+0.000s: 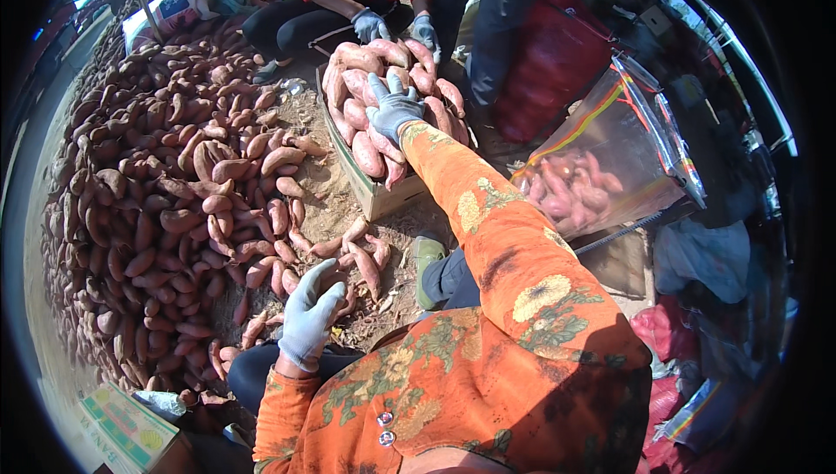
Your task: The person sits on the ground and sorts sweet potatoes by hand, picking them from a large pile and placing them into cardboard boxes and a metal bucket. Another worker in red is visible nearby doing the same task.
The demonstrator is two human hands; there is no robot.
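My right hand [396,108], in a pale grey work glove, lies spread on the heaped sweet potatoes [367,155] in a cardboard box [382,201]. Its palm side is hidden, but no potato shows clasped in it. Nearer my body, my left hand [309,317], gloved alike, is raised with thumb and fingers apart and nothing visible between them. Just beyond it, a few loose sweet potatoes [363,266] lie on the dirt ground. The potatoes rise above the box's rim.
A large sweet potato pile [170,212] spreads along the left. Across the box are a co-worker's gloved hands [371,26], and another person stands beside. At right are a clear plastic bag of sweet potatoes [568,186] and red sacks [555,62]. A printed carton [127,428] sits lower left.
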